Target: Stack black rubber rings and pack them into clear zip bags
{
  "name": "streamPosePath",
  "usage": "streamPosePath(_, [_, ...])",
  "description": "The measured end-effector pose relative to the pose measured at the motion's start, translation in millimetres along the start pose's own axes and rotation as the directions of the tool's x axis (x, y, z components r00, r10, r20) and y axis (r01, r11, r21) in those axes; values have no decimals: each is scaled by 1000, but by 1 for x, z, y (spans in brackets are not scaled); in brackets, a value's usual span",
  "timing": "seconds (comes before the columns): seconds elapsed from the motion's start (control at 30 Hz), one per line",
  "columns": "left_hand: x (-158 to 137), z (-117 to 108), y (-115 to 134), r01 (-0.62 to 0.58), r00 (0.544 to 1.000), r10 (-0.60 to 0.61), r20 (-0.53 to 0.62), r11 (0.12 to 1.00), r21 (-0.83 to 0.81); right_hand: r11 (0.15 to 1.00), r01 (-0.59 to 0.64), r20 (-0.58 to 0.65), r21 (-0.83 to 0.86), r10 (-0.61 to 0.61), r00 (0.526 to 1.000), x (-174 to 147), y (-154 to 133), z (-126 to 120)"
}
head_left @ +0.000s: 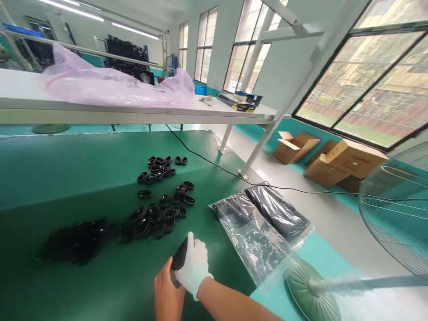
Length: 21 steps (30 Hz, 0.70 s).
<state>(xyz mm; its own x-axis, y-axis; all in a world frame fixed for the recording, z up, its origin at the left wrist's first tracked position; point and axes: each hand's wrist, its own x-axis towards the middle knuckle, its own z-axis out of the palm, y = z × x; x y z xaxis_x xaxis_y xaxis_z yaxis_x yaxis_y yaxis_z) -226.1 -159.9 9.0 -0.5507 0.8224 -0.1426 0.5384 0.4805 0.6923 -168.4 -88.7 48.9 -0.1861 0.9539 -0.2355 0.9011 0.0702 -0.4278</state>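
Observation:
My bare left hand (168, 292) is closed around the lower left side of a flat black piece with rounded ends (181, 254). A white glove covers my right hand (194, 267), which grips the same piece from the right, its thumb along the top edge. Both hands hold it above the green tabletop (110, 285); its exact kind is partly hidden by the fingers. Beyond it lie many loose black oval rings (154, 213), shiny and scattered in clusters. A blurred dark heap (75, 240) sits farther left.
Clear plastic bags (256, 240) with black flat goods lie at the table's right edge. A black cable (200, 156) crosses the table. Above the back is a white shelf (133, 113) with pink plastic film (113, 87). A fan (397, 200) and cardboard boxes (354, 158) stand to the right.

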Motion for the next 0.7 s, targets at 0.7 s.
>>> streamPosePath(0.7, [-99,134,178,-634,755,635,163,646,424,938,-156,81,310,137,987,-119,291,-152])
